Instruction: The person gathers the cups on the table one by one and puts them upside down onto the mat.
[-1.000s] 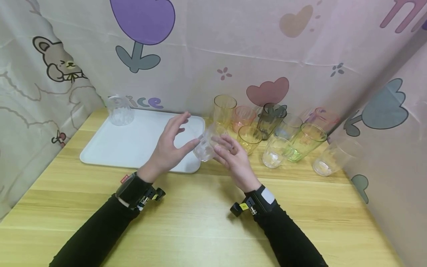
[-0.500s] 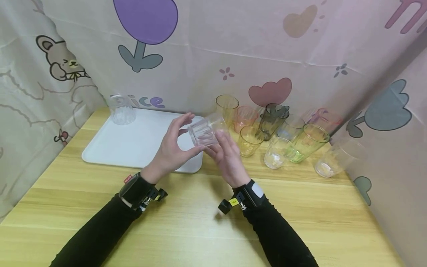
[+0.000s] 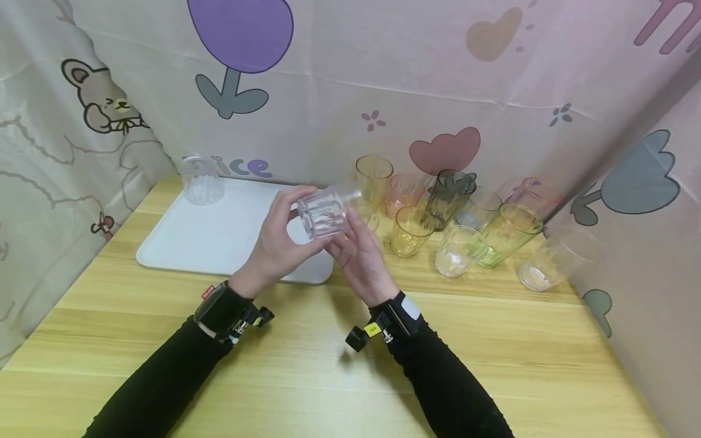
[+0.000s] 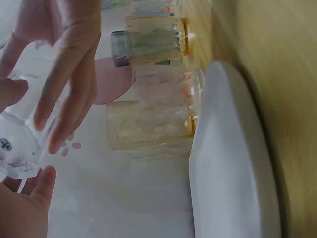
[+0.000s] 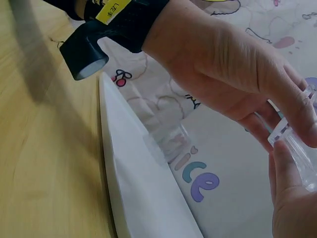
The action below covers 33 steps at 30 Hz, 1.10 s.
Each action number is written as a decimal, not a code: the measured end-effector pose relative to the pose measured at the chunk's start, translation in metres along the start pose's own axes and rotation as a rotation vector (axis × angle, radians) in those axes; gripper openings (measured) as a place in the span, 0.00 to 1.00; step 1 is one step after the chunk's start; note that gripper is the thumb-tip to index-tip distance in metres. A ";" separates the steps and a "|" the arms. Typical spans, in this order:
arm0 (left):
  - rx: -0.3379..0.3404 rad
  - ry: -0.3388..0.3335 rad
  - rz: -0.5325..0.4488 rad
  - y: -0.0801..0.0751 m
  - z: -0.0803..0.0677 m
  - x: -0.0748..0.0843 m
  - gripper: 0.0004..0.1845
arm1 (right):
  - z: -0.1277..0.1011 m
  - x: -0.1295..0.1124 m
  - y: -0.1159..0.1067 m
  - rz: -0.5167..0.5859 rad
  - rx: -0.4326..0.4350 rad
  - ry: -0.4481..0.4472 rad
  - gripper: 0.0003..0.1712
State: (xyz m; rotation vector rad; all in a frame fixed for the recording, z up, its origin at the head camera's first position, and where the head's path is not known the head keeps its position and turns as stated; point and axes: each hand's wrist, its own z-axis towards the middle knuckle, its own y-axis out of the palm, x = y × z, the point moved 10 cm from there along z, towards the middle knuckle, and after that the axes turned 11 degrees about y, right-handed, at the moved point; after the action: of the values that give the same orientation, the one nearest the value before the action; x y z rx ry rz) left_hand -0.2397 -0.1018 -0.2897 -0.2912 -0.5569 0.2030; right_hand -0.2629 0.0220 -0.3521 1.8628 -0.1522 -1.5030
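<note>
Both hands hold a clear ribbed glass (image 3: 323, 213) above the right end of the white tray (image 3: 219, 234). It is tipped on its side, its thick base toward the left. My left hand (image 3: 276, 237) grips the base end, thumb below and fingers above. Around the other end, my right hand (image 3: 358, 258) curls with its thumb on the near side. In the left wrist view the right hand (image 4: 69, 64) lies over the glass (image 4: 22, 119). The right wrist view has the left hand (image 5: 233, 74) reaching over the glass's ribbed end (image 5: 299, 153).
One clear glass (image 3: 202, 182) stands at the tray's back left corner. Right of the tray, several tumblers cluster: a tall amber one (image 3: 373, 179), a short yellow one (image 3: 411, 234), a dark grey one (image 3: 449, 198) and a green one (image 3: 509, 237). A clear glass (image 3: 539, 271) stands farthest right.
The right hand has moved left with the glass, tipping it onto its side. The left hand, earlier open beside the glass, has closed round its base.
</note>
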 end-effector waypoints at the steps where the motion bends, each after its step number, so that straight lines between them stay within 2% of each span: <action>1: -0.002 0.003 -0.002 -0.001 0.001 0.000 0.47 | 0.000 0.000 0.001 0.000 -0.003 0.001 0.61; 6: -0.011 0.029 -0.021 -0.004 0.004 0.003 0.45 | 0.001 -0.001 0.004 -0.025 -0.033 0.008 0.60; 9: 0.006 0.057 -0.031 -0.009 0.006 0.007 0.44 | 0.001 -0.002 0.004 -0.048 -0.044 0.019 0.56; 14: 0.065 0.101 -0.042 -0.024 0.011 0.013 0.43 | 0.000 -0.008 0.001 -0.186 -0.015 -0.008 0.37; 18: 0.115 0.107 -0.017 -0.038 0.017 0.016 0.42 | -0.003 -0.019 -0.001 -0.460 0.037 -0.096 0.30; 24: 0.215 0.038 0.061 -0.063 0.028 0.012 0.43 | -0.009 -0.028 0.003 -1.016 0.083 -0.243 0.19; 29: 0.298 -0.001 0.171 -0.080 0.033 0.002 0.43 | -0.005 -0.007 0.002 -1.368 0.030 -0.195 0.16; 33: 0.345 -0.075 0.255 -0.092 0.031 -0.018 0.44 | -0.001 0.011 -0.002 -1.542 0.058 -0.117 0.14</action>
State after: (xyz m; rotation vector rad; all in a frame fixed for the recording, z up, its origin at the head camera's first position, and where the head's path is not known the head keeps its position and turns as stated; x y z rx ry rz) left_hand -0.2613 -0.1858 -0.2437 -0.0173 -0.5482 0.5519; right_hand -0.2591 0.0183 -0.3616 1.8979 1.5094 -2.4977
